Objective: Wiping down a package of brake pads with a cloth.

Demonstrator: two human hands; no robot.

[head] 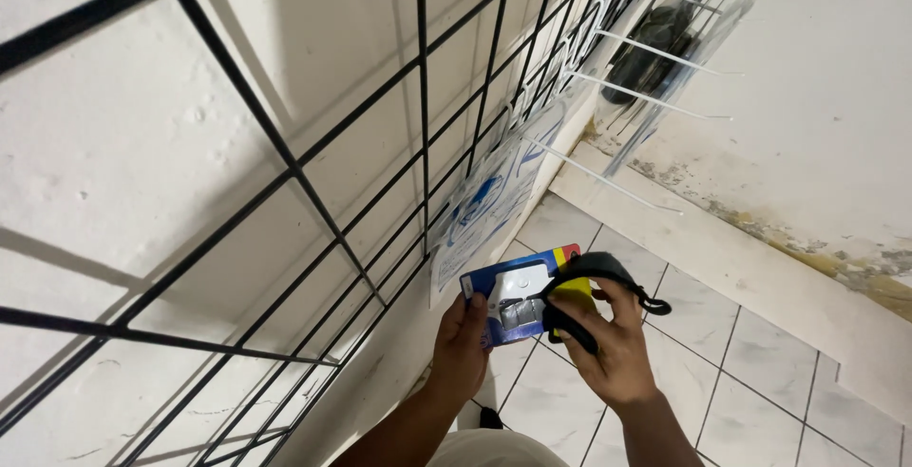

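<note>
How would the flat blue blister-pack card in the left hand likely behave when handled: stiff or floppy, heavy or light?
The flat blue blister-pack card is probably light: the left hand pinches just one edge. It stays flat unsupported, so it seems fairly stiff. Its glossy surface could be slippery.

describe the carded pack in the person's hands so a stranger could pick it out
Start at the black wire grid on the white wall, then drop to the two hands over the tiled floor. The blue blister card sits between left hand and right hand; unlike the hanging packs, it is off the grid.
</note>
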